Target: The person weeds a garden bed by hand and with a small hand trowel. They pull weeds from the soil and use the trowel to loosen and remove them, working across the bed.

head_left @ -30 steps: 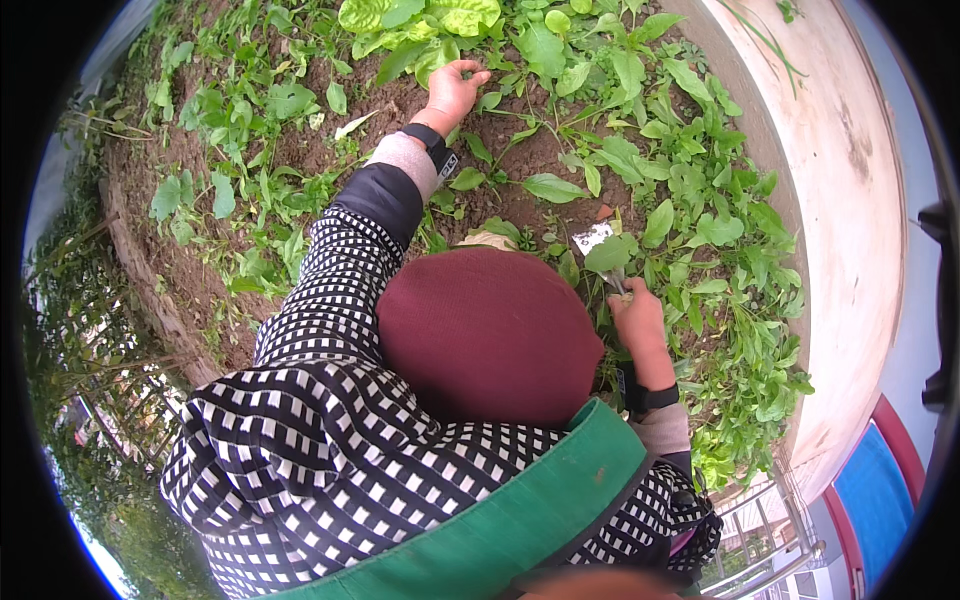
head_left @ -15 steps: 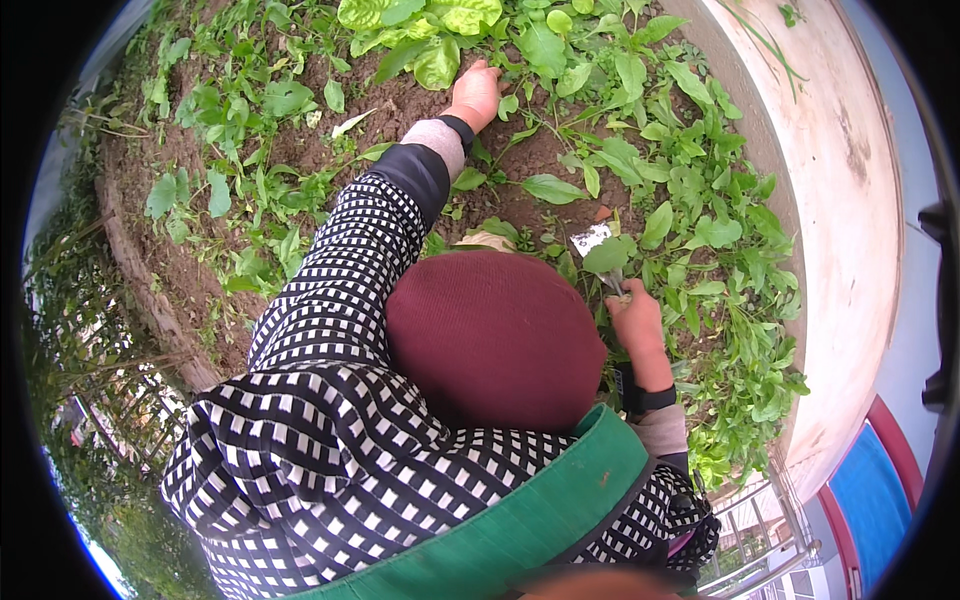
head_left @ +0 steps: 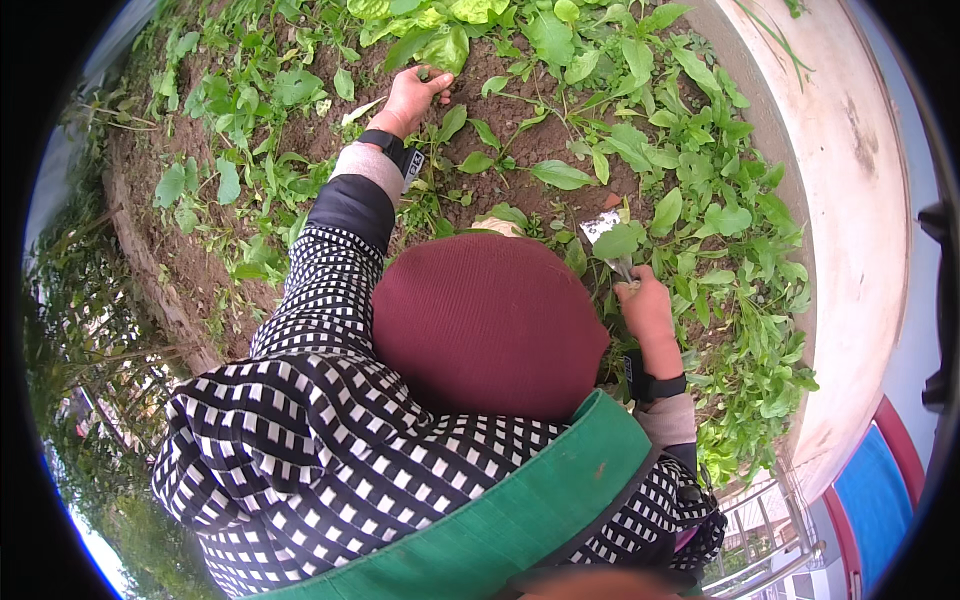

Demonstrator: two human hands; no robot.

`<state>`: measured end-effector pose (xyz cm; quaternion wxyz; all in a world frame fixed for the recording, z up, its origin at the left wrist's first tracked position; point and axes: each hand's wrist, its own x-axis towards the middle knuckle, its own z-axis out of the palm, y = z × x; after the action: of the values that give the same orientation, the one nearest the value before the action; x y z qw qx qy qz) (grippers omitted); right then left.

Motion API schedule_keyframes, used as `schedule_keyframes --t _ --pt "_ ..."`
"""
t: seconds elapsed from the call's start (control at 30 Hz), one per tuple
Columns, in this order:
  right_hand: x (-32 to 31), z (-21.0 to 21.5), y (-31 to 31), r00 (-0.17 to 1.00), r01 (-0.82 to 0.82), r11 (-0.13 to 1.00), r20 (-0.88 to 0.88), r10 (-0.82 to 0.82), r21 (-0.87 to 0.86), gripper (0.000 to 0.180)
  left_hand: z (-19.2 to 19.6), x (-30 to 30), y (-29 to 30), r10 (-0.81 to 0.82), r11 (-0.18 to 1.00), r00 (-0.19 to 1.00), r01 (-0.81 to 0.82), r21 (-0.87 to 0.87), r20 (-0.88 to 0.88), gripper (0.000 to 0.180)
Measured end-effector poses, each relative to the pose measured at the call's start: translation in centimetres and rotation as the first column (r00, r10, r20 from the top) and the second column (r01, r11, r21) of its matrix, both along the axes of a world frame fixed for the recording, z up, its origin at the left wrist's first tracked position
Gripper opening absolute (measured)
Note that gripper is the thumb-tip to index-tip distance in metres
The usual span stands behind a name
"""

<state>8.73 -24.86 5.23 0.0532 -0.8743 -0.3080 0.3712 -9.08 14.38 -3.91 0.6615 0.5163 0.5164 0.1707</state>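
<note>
My left hand (head_left: 407, 99) reaches out over the soil, below a broad lettuce leaf (head_left: 446, 50). Its thumb and fingers are pinched together; a small bit of green shows at the fingertips, too small to name. Lower and to the right, my right hand (head_left: 648, 312) is closed round the handle of a small hand trowel (head_left: 601, 226). The trowel's flat, pale metal blade points up and left among the plants, with a green leaf (head_left: 622, 240) covering part of it.
Leafy greens (head_left: 730, 215) grow thickly along a pale curved wall (head_left: 850, 190) on the right. Bare brown soil (head_left: 515, 125) shows between plants. A maroon knitted hat (head_left: 490, 325) hides the ground below centre. At the lower right stands a metal railing (head_left: 770, 530).
My left hand has drawn left and slightly back from the plants by the lettuce, its fingers now pinched. My right hand and the trowel stay nearly in place.
</note>
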Motion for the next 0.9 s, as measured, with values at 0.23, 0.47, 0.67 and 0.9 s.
schedule_keyframes --t 0.23,0.47,0.67,0.9 --pt "-0.1 0.1 0.2 1.0 -0.006 1.0 -0.001 0.006 -0.018 0.035 -1.2 0.2 -0.6 -0.22 0.962 0.966 0.238 0.134 -0.138 0.018" --pt "0.0 0.0 0.1 1.0 -0.005 1.0 -0.01 0.004 -0.022 0.034 -3.0 3.6 -4.0 -0.476 0.256 0.515 0.856 0.448 -0.712 0.032" --pt "-0.1 -0.1 0.0 1.0 -0.008 1.0 -0.011 0.008 -0.012 0.034 -3.6 4.2 -3.3 -0.452 0.317 0.618 0.786 0.531 -0.644 0.024" --pt "-0.1 0.0 0.1 1.0 0.002 1.0 -0.009 -0.002 -0.015 0.034 -1.1 -1.3 1.6 -0.197 0.785 0.846 0.439 0.437 -0.496 0.019"
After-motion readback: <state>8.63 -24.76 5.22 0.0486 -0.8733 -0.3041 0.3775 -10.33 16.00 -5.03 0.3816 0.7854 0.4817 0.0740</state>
